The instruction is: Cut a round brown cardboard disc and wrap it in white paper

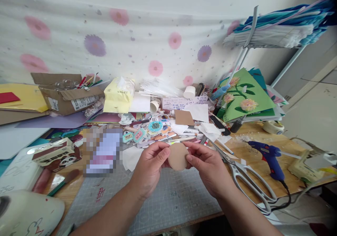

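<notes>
Tan cardboard disc (178,156), flat, matte and smooth-edged, is held just below the centre of the frame, above a grey gridded cutting mat (171,199). The left hand (150,166) pinches its left rim between thumb and curled fingers; the right hand (207,166) pinches the right rim the same way.

Right of the hands, long steel scissors (244,180) lie with blades apart on the wooden tabletop (289,183), and beside them a blue plastic glue gun (268,157) with a black cord. A roll of tape (273,126) sits further back.

At upper right a green card (260,104) bears paper flowers with dark leaves. Behind the centre are a soft yellow tissue pack (118,95) and a strip of handwritten notes (184,102), too small to read. At upper left an open corrugated box (65,95) with a printed white label holds pens. At lower left lies a carton printed with a panda (56,155). Red writing on the mat is unreadable.
</notes>
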### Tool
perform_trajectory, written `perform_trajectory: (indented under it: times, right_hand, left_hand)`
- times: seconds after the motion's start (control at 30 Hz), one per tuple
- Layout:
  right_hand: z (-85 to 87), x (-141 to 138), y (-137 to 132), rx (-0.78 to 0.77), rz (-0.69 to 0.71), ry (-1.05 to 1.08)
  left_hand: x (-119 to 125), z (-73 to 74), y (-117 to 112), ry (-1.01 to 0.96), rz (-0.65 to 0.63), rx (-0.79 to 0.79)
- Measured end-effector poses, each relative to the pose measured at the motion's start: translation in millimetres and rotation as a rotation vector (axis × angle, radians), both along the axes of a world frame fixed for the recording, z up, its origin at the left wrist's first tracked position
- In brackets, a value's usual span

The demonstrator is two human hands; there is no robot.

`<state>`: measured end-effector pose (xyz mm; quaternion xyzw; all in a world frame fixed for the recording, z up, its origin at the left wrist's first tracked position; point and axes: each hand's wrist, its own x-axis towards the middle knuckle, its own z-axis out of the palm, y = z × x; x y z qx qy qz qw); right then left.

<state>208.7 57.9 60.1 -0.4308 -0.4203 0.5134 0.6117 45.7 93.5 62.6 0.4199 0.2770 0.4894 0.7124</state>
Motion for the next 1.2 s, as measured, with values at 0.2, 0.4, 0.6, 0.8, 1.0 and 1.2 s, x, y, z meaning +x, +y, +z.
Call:
perform_trajectory:
  times: [0.2,0.4,0.6,0.8,1.0,1.2]
  right_hand:
    - [-0.9,0,1,-0.037,0.033,0.071]
    - [1.9,-1,1,-0.036,0.123,0.124]
    - [0.2,1,3,-0.062,0.133,0.130]
    - [0.1,-3,7,-0.031,0.161,0.093]
    - [-3.2,-6,7,0.066,0.116,-0.197]
    - [-4.4,11,-4,0.352,0.024,-0.750]
  left_hand:
    - [2,0.2,0,-0.091,-0.049,-0.116]
    - [0,-2.5,2,-0.204,-0.163,-0.147]
    - [-1,-2.0,0,-0.224,-0.263,-0.121]
    - [0,0.1,-3,-0.185,-0.267,-0.077]
    - [-1,-2.0,-2,-0.034,-0.206,0.014]
    - [-3,-3.5,0,0.256,-0.037,0.145]
